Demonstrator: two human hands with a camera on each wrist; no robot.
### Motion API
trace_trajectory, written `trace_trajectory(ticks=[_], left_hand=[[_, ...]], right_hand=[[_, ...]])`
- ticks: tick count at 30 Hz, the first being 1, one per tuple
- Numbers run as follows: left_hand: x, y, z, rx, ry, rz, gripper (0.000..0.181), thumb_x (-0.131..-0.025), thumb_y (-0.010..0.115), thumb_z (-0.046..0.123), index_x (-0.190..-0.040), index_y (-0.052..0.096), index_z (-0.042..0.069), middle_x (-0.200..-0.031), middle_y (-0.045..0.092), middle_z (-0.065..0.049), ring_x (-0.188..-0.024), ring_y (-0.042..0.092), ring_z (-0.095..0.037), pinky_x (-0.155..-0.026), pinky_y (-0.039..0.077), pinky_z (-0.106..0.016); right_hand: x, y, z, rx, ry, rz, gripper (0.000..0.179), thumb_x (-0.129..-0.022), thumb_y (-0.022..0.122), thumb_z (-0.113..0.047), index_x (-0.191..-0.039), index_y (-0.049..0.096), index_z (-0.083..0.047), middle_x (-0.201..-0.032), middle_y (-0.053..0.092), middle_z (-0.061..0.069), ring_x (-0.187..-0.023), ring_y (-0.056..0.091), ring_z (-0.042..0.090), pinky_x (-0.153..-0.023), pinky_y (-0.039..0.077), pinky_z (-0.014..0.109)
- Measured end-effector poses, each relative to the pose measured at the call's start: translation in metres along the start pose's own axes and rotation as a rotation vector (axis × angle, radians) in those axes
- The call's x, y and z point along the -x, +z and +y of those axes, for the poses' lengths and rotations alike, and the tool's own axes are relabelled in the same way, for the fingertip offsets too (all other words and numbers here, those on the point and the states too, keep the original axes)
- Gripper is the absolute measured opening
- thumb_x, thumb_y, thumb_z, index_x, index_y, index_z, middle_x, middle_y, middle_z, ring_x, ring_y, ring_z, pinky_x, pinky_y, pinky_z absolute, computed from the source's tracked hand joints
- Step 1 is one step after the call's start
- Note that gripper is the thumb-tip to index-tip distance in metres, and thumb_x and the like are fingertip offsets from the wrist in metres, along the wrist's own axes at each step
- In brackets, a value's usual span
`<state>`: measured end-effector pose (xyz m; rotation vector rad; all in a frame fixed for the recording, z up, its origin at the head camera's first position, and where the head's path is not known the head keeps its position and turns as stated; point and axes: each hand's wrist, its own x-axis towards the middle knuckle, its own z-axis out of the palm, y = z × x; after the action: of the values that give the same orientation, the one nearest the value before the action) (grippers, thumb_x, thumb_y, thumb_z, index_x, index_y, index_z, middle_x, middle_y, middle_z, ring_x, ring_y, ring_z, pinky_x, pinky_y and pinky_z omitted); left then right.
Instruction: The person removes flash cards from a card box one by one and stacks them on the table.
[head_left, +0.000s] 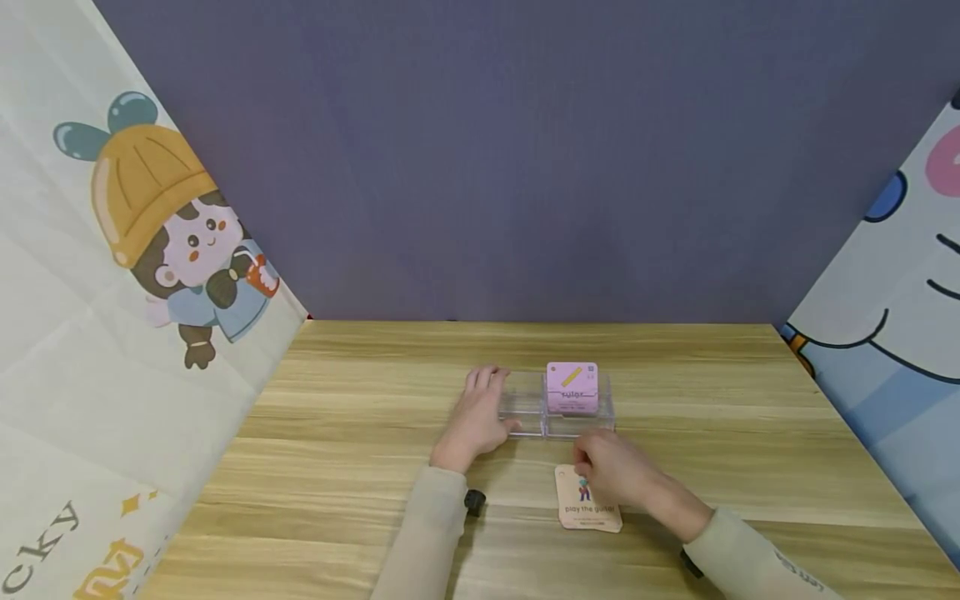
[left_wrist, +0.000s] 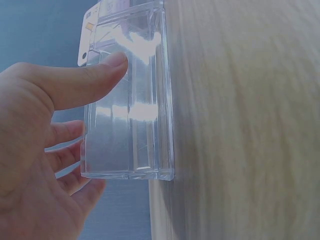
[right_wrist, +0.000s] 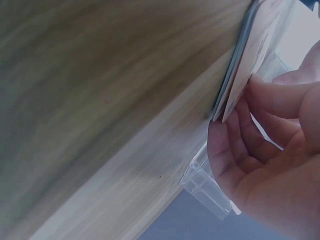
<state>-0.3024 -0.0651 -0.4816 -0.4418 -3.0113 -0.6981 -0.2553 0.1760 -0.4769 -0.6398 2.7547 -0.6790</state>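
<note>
A clear plastic card holder [head_left: 577, 428] with two compartments stands mid-table. My left hand [head_left: 477, 419] holds its left end; in the left wrist view the thumb [left_wrist: 95, 77] lies across the front and the other fingers are behind. A purple ruler card [head_left: 572, 385] stands in the right compartment. In front of the holder, a small stack of cream flash cards [head_left: 591, 518] lies on the table, its top one reading "play the guitar". My right hand [head_left: 618, 468] pinches the far edge of the top card, which lifts slightly from the cards below in the right wrist view.
The wooden table [head_left: 360, 383] runs back to a dark blue-grey panel [head_left: 525, 167]. Cartoon-printed cloths hang at the left [head_left: 75, 333] and right [head_left: 885, 308] sides.
</note>
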Motion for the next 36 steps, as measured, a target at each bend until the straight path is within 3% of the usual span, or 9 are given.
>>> trace_trajectory(ticks=[10,18,27,36], left_hand=[[0.015,-0.006,-0.005,0.013,0.023,-0.018,0.086,-0.085,0.083,0.031,-0.154,0.038,0.007,-0.157,0.035,-0.014,-0.148,0.025,-0.03,-0.122,0.027,-0.042],[0.027,-0.01,-0.009,0.022,0.041,-0.03,0.086,-0.085,0.084,0.03,-0.154,0.038,0.008,-0.157,0.035,-0.014,-0.148,0.025,-0.03,-0.123,0.027,-0.042],[0.04,-0.015,-0.014,0.029,0.076,-0.029,0.086,-0.083,0.085,0.029,-0.153,0.039,0.007,-0.155,0.037,-0.014,-0.146,0.026,-0.031,-0.122,0.028,-0.043],[0.047,-0.017,-0.016,0.028,0.08,-0.049,0.086,-0.084,0.084,0.03,-0.154,0.038,0.008,-0.156,0.036,-0.013,-0.147,0.025,-0.03,-0.122,0.028,-0.042]], right_hand=[[0.009,0.008,-0.013,-0.05,0.047,0.018,0.025,-0.093,0.069,-0.004,-0.074,0.059,-0.017,-0.075,0.052,-0.006,-0.064,0.05,0.011,-0.053,0.044,0.025],[0.014,0.0,-0.026,-0.087,0.044,0.061,0.014,-0.09,0.069,0.0,-0.084,0.067,-0.013,-0.078,0.057,-0.004,-0.069,0.052,0.011,-0.057,0.049,0.024],[0.02,-0.01,-0.039,-0.017,-0.017,0.166,0.006,-0.091,0.069,-0.004,-0.089,0.07,-0.01,-0.077,0.057,-0.007,-0.065,0.052,0.007,-0.056,0.049,0.022],[0.024,-0.018,-0.054,0.013,-0.031,0.213,0.004,-0.092,0.069,-0.007,-0.089,0.07,-0.007,-0.075,0.056,-0.006,-0.063,0.05,0.007,-0.052,0.047,0.022]])
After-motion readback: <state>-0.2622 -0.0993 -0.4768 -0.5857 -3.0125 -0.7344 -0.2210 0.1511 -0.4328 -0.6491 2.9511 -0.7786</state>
